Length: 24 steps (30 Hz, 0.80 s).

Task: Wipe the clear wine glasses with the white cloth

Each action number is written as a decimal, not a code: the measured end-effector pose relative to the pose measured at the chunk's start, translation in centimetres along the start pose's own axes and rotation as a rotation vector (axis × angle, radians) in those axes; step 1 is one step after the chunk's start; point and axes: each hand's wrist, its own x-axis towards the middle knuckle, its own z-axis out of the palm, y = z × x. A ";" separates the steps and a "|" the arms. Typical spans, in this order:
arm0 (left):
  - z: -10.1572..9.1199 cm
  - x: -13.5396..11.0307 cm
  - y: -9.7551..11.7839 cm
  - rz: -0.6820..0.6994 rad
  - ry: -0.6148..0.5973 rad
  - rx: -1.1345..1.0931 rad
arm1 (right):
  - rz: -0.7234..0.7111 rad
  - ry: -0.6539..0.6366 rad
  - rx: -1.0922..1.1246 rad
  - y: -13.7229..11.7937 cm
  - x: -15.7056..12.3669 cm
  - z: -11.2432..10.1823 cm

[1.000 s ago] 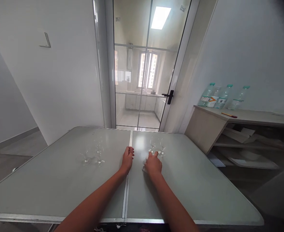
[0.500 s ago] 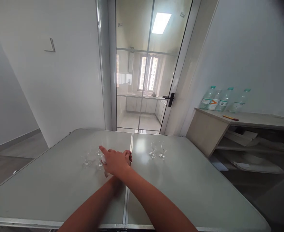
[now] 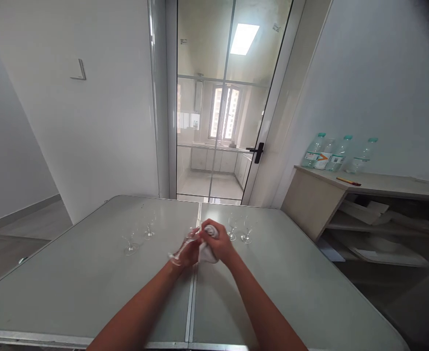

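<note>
My left hand (image 3: pixel 188 252) is closed around a small stemmed glass (image 3: pixel 175 258), which is tilted with its foot towards my wrist. Its bowl is mostly hidden between my hands. In my right hand (image 3: pixel 218 240) a bunched white cloth (image 3: pixel 207 253) is gripped, pressed up against the glass. Two clear stemmed glasses stand upright left of my hands, a nearer glass (image 3: pixel 130 243) and a farther glass (image 3: pixel 149 229). Just beyond my right hand are two more upright ones, a glass (image 3: pixel 232 234) partly behind the fingers and a glass (image 3: pixel 246 235) beside it.
The grey folding table (image 3: pixel 90 287) has a metal seam down its middle. A glass door (image 3: pixel 222 122) rises beyond its far edge. To the right, a shelf cabinet (image 3: pixel 313 195) carries several plastic bottles (image 3: pixel 312 153) and a yellow-and-red pen-like item (image 3: pixel 348 181).
My right hand has drawn back right from among the left-hand glasses. One glass there has left the table and is now in my left hand, with the cloth against it.
</note>
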 end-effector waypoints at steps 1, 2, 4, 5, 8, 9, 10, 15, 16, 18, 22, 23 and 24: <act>0.0 -0.3 0.5 -0.102 -0.107 -0.008 | 0.003 0.026 0.005 0.1 -0.5 -1.7; 0.1 -0.5 1.0 -0.232 -0.242 -0.023 | 0.000 0.051 -0.035 0.3 -1.1 -3.2; 0.4 -1.0 1.8 -0.416 -0.446 -0.061 | 0.017 0.091 -0.088 0.9 -2.0 -5.3; 0.5 -1.2 2.1 -0.448 -0.493 -0.074 | 0.036 0.097 -0.095 1.4 -2.4 -6.0; 1.0 -1.8 2.4 -0.385 -0.465 -0.045 | 0.065 0.087 -0.113 3.2 -3.1 -6.6; 1.1 -2.0 2.3 -0.361 -0.453 -0.026 | 0.065 0.084 -0.116 3.8 -3.2 -6.6; 1.2 -2.1 2.2 -0.337 -0.446 -0.010 | 0.063 0.085 -0.113 4.3 -3.3 -6.4; 1.5 -1.7 1.1 -0.186 -0.382 -0.006 | 0.031 0.167 0.001 5.2 -3.9 -5.1; 1.5 -1.5 0.9 -0.151 -0.336 -0.021 | 0.028 0.193 0.024 5.2 -4.1 -4.7; 1.6 -1.1 0.7 -0.075 -0.221 -0.058 | 0.036 0.237 0.021 5.3 -4.4 -3.8; 1.5 -0.6 0.8 0.054 -0.034 -0.063 | 0.133 0.247 -0.031 6.3 -4.4 -2.2; 1.5 -0.5 0.8 0.089 0.005 -0.048 | 0.164 0.241 -0.026 6.6 -4.4 -2.0; 1.5 -0.5 0.9 0.127 0.042 -0.025 | 0.184 0.239 -0.021 7.0 -4.3 -1.9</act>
